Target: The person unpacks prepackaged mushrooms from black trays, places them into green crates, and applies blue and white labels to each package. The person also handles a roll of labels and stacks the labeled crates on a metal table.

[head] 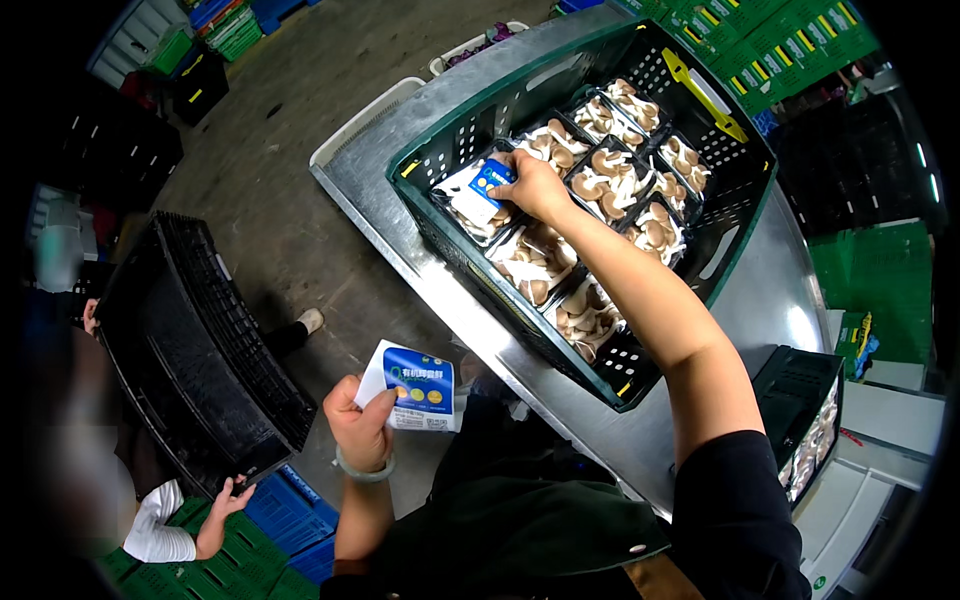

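My left hand (361,427) pinches a strip of white-backed printed labels (418,381), blue on the facing side, in front of my body. Inside the dark green crate (442,240), my right hand (537,186) has thumb and fingers at the edge of another blue-and-white label (489,180). That label rests against the film-wrapped mushroom pack (484,225) in the crate's left corner. Several more black trays of brown-capped mushrooms (611,184) fill the crate beside and beneath my right forearm. Whether the label is stuck down cannot be seen.
The crate stands on a stainless steel table (450,300). Another crate with mushroom packs (802,420) sits at the right. To the left, a person carries a black crate (217,360) near stacked green crates (225,547). More green crates (772,45) stand behind the table.
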Tool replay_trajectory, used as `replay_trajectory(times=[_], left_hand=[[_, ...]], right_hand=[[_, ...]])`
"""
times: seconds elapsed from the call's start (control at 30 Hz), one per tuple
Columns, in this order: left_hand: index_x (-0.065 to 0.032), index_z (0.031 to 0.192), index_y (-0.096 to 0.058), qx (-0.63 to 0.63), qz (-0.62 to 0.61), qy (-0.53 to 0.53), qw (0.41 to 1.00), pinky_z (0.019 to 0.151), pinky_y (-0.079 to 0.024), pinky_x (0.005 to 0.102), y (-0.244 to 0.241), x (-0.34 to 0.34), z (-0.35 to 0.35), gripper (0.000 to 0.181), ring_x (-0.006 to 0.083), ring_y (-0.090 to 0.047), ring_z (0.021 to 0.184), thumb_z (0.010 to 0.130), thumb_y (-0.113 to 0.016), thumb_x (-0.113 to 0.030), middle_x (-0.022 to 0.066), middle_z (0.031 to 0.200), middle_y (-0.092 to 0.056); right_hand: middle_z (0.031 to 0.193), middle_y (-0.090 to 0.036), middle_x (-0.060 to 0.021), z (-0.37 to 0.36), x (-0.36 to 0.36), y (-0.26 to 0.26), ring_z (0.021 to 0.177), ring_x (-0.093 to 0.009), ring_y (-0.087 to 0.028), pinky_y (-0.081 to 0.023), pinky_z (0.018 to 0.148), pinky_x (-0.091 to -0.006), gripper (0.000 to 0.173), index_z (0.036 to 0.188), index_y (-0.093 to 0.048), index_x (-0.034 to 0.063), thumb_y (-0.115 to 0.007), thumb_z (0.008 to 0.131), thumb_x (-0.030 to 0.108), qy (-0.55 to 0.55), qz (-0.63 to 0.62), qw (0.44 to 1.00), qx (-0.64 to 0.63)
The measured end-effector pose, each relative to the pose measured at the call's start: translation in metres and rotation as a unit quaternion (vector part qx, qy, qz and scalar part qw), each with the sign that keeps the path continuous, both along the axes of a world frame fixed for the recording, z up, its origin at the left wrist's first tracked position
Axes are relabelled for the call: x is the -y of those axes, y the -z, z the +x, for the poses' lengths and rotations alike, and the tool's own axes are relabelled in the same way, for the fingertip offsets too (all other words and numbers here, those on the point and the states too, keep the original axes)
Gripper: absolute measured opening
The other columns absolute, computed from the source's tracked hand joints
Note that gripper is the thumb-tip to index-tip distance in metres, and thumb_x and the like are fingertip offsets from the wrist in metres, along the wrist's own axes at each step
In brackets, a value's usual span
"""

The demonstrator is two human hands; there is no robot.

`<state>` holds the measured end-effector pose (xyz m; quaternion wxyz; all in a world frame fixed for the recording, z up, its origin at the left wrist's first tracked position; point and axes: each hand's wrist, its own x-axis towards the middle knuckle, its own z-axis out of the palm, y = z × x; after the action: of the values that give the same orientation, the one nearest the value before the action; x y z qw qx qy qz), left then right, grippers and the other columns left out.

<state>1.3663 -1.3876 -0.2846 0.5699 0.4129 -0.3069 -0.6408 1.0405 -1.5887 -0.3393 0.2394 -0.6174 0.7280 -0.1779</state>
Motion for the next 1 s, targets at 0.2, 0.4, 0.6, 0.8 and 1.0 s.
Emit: replay_trajectory(times=[0.2,0.4,0.6,0.8,1.0], left_hand=[[-0.0013,0.072,-0.053,0.041,-0.03,0.014,0.999,0.067,-0.05,0.0245,-0.013,0.007,-0.024,0.019,0.0109,-0.062,0.07,0.08,-0.064,0.012,0.0099,0.08,-0.067],[-0.0014,0.071,-0.054,0.074,-0.073,0.023,0.994,0.065,-0.049,0.0247,-0.013,0.013,-0.048,0.021,0.0106,-0.061,0.073,0.08,-0.071,0.008,0.0106,0.084,-0.068],[-0.0002,0.085,-0.058,0.135,-0.141,0.098,0.976,0.077,-0.05,0.0275,-0.033,0.015,-0.069,0.02,0.0147,-0.063,0.087,0.077,-0.075,0.005,0.013,0.099,-0.068],[0.0015,0.097,-0.063,0.273,-0.098,0.168,0.942,0.077,-0.049,0.0246,-0.062,0.004,-0.096,0.026,0.0142,-0.064,0.086,0.074,-0.072,0.009,0.0103,0.092,-0.067],[-0.0012,0.08,-0.062,0.253,-0.158,0.151,0.943,0.064,-0.045,0.0218,-0.033,0.007,-0.106,0.018,0.0078,-0.058,0.071,0.073,-0.059,0.015,0.0048,0.074,-0.06]], right_hand=[[0.104,-0.069,-0.0171,0.011,0.0,-0.046,0.104,-0.034,-0.065,-0.05,0.089,-0.0436,0.051,0.12,-0.057,0.0084,-0.076,0.08,0.034,0.016,0.045,0.993,-0.106],[0.108,-0.067,-0.0185,0.011,-0.017,-0.041,0.103,-0.028,-0.064,-0.048,0.092,-0.0376,0.055,0.114,-0.066,-0.0002,-0.073,0.083,0.044,-0.196,-0.025,0.971,0.135],[0.079,-0.067,-0.0051,0.028,-0.16,-0.177,0.073,-0.013,-0.063,-0.048,0.065,-0.0283,0.018,0.097,-0.065,0.0007,-0.073,0.084,0.011,-0.243,0.113,0.908,0.321],[0.072,-0.061,-0.0116,0.021,-0.212,-0.163,0.068,-0.031,-0.063,-0.049,0.059,-0.0382,0.017,0.09,-0.063,0.0036,-0.075,0.081,0.012,-0.232,-0.186,0.945,0.138],[0.072,-0.061,-0.011,0.012,-0.21,-0.171,0.066,-0.03,-0.063,-0.049,0.058,-0.0361,0.017,0.089,-0.064,0.0025,-0.074,0.082,0.014,-0.203,-0.135,0.947,0.211]])
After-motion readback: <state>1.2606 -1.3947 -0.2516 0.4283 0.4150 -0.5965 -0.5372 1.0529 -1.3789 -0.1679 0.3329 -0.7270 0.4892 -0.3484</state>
